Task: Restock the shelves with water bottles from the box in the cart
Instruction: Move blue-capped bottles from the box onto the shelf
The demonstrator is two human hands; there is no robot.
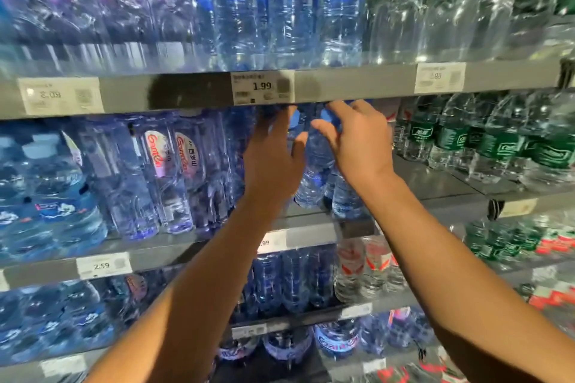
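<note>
Both my hands reach into the middle shelf [311,221] under the 1.99 price tag [262,87]. My right hand [357,143] curls thumb and fingers round the blue-capped top of a clear blue water bottle [314,171], which leans slightly. Another such bottle [346,199] stands just right of it at the shelf's front. My left hand [273,152] lies with straight fingers pointing up against the bottles to the left, thumb spread toward the held bottle. Its fingertips are hidden in shadow under the price rail. The box and cart are out of view.
Clear bottles with pink-and-orange labels [161,162] fill the shelf left of my hands. Green-labelled bottles [497,146] stand to the right, with a bare stretch of shelf [435,177] between them and my right hand. The shelves above and below are packed with bottles.
</note>
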